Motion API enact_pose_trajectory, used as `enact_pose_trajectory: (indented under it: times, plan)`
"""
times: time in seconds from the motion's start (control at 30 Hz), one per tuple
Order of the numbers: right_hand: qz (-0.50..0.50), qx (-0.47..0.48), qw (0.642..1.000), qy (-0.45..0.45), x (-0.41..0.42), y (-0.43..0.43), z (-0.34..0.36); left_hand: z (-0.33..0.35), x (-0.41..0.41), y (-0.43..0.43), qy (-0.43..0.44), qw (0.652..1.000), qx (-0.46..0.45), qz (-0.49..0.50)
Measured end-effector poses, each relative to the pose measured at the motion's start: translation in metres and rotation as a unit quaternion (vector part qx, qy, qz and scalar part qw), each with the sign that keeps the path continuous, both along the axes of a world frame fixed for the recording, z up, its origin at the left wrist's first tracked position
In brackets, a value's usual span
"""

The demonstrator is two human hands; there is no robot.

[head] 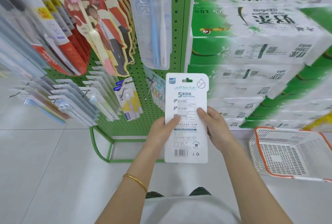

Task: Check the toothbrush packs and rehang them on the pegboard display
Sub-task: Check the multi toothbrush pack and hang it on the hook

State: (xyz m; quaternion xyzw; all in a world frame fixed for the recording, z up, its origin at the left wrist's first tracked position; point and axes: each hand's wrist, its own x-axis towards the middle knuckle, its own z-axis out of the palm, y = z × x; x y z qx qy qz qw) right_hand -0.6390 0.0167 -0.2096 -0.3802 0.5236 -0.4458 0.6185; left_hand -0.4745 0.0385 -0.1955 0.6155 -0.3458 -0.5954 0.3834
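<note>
You held one toothbrush pack (186,117) upright in front of the green pegboard (143,116), its printed back toward you. Your left hand (161,134) was clamped on the pack's left edge, thumb laid across the text; your right hand (213,128) was clamped on the right edge, thumb on the card near the middle. The pack hung in the air between your hands, touching no peg, just in front of the lowest row of the display.

Step in hand, as I judged it: inspection of the back before rehanging. To do it well, you needed the thumbs off the printed panel (both covered lines of text), the barcode (181,152) near the bottom left unobstructed, and the card turned once to check the blister side, which was hidden from view. For the rehang, the hang slot (187,80) at top centre would have to be lined up with a bare peg (149,89) just to the left of the pack; the grip at mid-height looked adequate for steering the top edge, though a higher hold would probably give finer control.

Appearance of the pack: tall white card, one top corner cut on a slant, a leaf-like emblem (201,83) at upper right, a large "5" in the heading, blocks of small text (too blurred to read), a tooth stamp and recycling mark near the bottom. No creases or tears were visible on this face.

An orange-rimmed basket (269,173) sat on the floor to your right.
</note>
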Motion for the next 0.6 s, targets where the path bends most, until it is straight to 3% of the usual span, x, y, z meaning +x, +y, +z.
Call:
enact_pose_trajectory:
  times: [0.13, 0.33, 0.53, 0.6]
  plan:
    - [0.076, -0.021, 0.997, -0.017, 0.000, 0.009, 0.001, 0.017, 0.004, -0.012, -0.017, 0.997, -0.058, 0.055]
    - [0.105, -0.028, 0.993, -0.038, 0.000, 0.012, 0.001, 0.032, 0.007, -0.018, 0.001, 0.986, -0.126, 0.113]
    - [0.116, 0.082, 0.979, -0.147, 0.011, 0.016, 0.004, 0.029, 0.012, -0.018, 0.047, 0.986, -0.118, 0.105]
    - [0.152, 0.084, 0.974, -0.143, 0.018, 0.020, 0.008, 0.027, 0.014, -0.017, 0.076, 0.986, -0.116, 0.095]
